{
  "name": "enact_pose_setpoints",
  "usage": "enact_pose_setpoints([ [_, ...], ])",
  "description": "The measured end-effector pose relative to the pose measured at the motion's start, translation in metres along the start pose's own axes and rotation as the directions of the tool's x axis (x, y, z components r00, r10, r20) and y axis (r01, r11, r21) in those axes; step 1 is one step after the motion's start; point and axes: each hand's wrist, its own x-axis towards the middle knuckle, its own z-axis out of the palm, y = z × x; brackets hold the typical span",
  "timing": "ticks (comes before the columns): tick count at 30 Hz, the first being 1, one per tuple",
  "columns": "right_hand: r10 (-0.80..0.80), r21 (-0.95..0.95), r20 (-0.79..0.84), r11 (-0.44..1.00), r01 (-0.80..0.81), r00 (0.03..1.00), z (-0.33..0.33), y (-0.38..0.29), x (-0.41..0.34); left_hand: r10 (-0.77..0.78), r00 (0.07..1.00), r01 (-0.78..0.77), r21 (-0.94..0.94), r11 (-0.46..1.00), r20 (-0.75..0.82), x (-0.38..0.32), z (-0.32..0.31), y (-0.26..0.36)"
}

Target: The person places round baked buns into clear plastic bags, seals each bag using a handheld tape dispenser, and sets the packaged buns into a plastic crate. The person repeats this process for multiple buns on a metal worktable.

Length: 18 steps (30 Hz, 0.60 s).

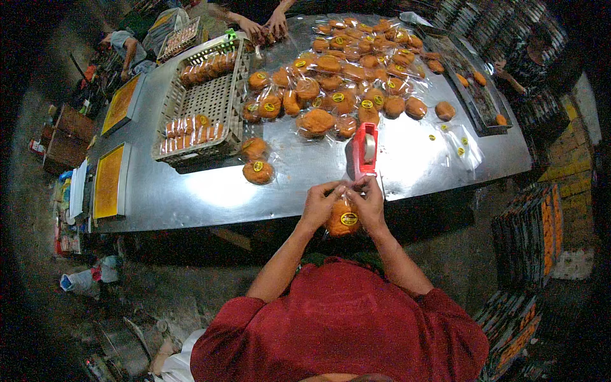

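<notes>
Between my two hands hangs a bagged brown bun (342,220) with a yellow sticker, below the near edge of the steel table (286,207). My left hand (322,203) pinches the gathered neck of its clear bag. At the same neck, the fingers of my right hand (368,203) close on the plastic, near the front end of a red tape dispenser (365,153). That dispenser carries a pale roll of tape. Two bagged buns (258,172) lie on the table to the left, and a large heap of bagged buns (329,100) spreads beyond the dispenser.
A plastic crate (234,119) holds rows of packed buns. Left of it are trays of yellow cake (110,181). Flat clear bags (460,148) and a dark metal tray (477,100) lie at right. Another person's hands (262,28) work at the far edge. Stacked trays (527,234) stand on the right.
</notes>
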Motion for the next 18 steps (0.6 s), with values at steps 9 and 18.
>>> enact_pose_setpoints([
  [9,-0.124,-0.379,0.22,0.903,0.202,0.968,-0.087,-0.005,0.02,-0.064,0.993,0.061,-0.039,0.997,-0.094,0.001,0.075,0.006],
  [18,-0.212,-0.466,0.34,0.808,0.36,0.916,-0.132,0.015,0.025,-0.249,0.95,0.227,-0.129,0.965,-0.187,0.007,0.119,-0.026],
])
